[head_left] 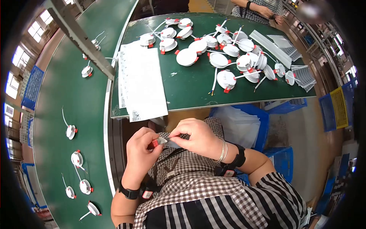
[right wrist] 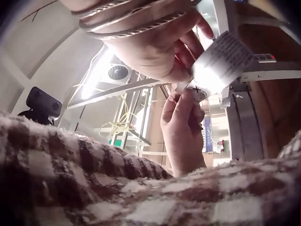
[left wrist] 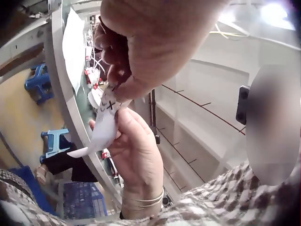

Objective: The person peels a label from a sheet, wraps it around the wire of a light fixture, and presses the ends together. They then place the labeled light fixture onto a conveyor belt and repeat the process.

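Note:
In front of the apron, my left hand [head_left: 142, 152] and right hand [head_left: 200, 139] meet at a small printed paper label [head_left: 162, 141]. Thumb and fingers of the left hand pinch one end of it. From the other side, the right hand grips it between thumb and fingertips. The left wrist view shows the label [left wrist: 104, 127] curling down in a loose strip, with dark symbols near the left fingertips. In the right wrist view small lines of text cover the label [right wrist: 223, 61]. A red patch [head_left: 154, 143] shows beside the left fingers.
White round downlights [head_left: 187, 57] with red clips and wires crowd the green table [head_left: 187, 89]. A stack of white label sheets [head_left: 143, 82] lies at its left edge. More lights [head_left: 85, 186] sit on the green conveyor [head_left: 53, 152]. Blue crates [head_left: 280, 160] stand at right; another person [head_left: 263, 9] is opposite.

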`<state>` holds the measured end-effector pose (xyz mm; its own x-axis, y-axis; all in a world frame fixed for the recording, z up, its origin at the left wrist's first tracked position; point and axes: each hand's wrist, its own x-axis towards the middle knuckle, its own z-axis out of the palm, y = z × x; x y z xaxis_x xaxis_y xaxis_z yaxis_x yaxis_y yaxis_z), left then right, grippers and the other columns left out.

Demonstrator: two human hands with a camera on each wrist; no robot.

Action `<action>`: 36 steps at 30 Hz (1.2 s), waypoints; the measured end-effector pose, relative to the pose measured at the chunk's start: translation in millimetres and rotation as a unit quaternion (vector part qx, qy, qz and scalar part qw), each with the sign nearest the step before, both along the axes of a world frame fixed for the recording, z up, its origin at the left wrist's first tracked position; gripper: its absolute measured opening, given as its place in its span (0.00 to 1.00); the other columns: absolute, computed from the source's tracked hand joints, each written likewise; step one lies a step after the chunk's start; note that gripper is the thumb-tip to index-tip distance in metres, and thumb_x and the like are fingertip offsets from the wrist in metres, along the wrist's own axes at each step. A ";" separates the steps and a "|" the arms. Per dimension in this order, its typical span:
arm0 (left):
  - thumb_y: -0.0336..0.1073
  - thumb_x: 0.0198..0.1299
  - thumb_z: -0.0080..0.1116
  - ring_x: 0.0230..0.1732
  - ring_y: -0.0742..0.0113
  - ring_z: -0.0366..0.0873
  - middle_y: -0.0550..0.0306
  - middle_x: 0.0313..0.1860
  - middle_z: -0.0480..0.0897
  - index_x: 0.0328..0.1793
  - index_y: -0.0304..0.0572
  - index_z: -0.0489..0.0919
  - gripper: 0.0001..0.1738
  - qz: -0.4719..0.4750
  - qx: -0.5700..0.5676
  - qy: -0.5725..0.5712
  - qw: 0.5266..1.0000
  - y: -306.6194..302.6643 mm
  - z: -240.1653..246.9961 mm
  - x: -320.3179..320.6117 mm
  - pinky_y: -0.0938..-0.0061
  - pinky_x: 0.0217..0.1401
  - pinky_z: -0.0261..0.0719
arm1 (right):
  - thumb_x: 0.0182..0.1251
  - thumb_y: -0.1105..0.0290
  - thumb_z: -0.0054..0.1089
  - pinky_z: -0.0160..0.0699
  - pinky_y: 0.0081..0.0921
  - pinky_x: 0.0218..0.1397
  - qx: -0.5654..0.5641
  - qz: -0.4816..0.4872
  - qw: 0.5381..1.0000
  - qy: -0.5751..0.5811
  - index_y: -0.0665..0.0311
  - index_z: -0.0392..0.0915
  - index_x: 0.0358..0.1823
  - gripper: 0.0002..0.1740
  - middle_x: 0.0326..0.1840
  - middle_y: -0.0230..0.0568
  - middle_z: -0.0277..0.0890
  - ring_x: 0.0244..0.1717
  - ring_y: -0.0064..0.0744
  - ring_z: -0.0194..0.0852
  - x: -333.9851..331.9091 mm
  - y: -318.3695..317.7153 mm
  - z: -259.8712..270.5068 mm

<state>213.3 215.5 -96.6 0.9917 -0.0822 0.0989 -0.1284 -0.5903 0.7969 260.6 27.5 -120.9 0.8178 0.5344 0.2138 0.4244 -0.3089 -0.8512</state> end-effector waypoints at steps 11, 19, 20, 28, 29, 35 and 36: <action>0.18 0.36 0.61 0.24 0.63 0.69 0.55 0.25 0.72 0.27 0.38 0.74 0.11 0.002 0.035 -0.232 0.972 7.1 0.8 -10.8 0.75 0.25 0.65 | 0.65 0.67 0.57 0.76 0.16 0.37 0.246 -0.444 0.854 0.113 0.73 0.70 0.55 0.21 0.37 0.38 0.77 0.35 0.20 0.73 55.9 -136.2 -53.4; 0.21 0.30 0.61 0.21 0.63 0.70 0.57 0.23 0.73 0.28 0.41 0.74 0.14 -0.037 0.024 -0.249 0.967 6.0 4.7 -18.4 0.72 0.22 0.65 | 0.64 0.65 0.57 0.73 0.15 0.35 0.261 -0.473 0.832 0.125 0.74 0.79 0.41 0.16 0.33 0.36 0.77 0.33 0.20 0.72 112.1 -136.1 -61.3; 0.22 0.30 0.61 0.21 0.63 0.70 0.57 0.23 0.74 0.28 0.40 0.75 0.14 -0.042 0.021 -0.243 0.969 7.9 5.2 -19.9 0.72 0.22 0.65 | 0.66 0.67 0.55 0.72 0.14 0.37 0.296 -0.452 0.834 0.110 0.74 0.79 0.40 0.14 0.32 0.34 0.78 0.33 0.19 0.72 115.4 -131.6 -64.0; 0.24 0.44 0.61 0.23 0.67 0.73 0.55 0.23 0.77 0.28 0.35 0.74 0.07 -0.024 -0.261 -0.104 0.959 26.1 13.1 -30.8 0.78 0.25 0.68 | 0.67 0.75 0.48 0.75 0.16 0.40 0.237 -0.059 0.920 0.308 0.68 0.72 0.55 0.15 0.34 0.33 0.78 0.34 0.17 0.75 20.9 -29.3 -23.3; 0.24 0.46 0.62 0.23 0.70 0.72 0.56 0.24 0.78 0.29 0.35 0.74 0.06 -0.026 -0.308 -0.070 0.949 26.3 7.3 -31.2 0.79 0.25 0.67 | 0.68 0.75 0.48 0.75 0.15 0.40 0.233 -0.051 0.903 0.357 0.67 0.71 0.55 0.15 0.35 0.33 0.77 0.34 0.17 0.75 9.2 -15.8 -31.9; 0.27 0.55 0.60 0.22 0.83 0.67 0.68 0.21 0.72 0.33 0.37 0.76 0.04 0.108 -0.387 0.144 0.904 7.6 -36.1 -34.8 0.87 0.24 0.64 | 0.66 0.77 0.50 0.77 0.16 0.42 0.307 0.001 0.888 0.341 0.65 0.68 0.61 0.21 0.44 0.36 0.77 0.38 0.20 0.76 -35.0 27.3 -77.0; 0.27 0.56 0.60 0.21 0.83 0.66 0.68 0.20 0.72 0.34 0.37 0.76 0.04 0.133 -0.418 0.169 0.882 7.6 -41.5 -34.6 0.87 0.24 0.64 | 0.65 0.77 0.50 0.76 0.16 0.43 0.222 -0.031 0.898 0.379 0.64 0.68 0.61 0.21 0.43 0.35 0.77 0.38 0.20 0.76 -32.6 27.5 -64.5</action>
<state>178.8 223.1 -138.1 0.9492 0.1194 -0.2913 0.2553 0.2492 0.9342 228.0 55.0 -185.4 0.8436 0.4826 -0.2354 -0.3346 0.1295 -0.9334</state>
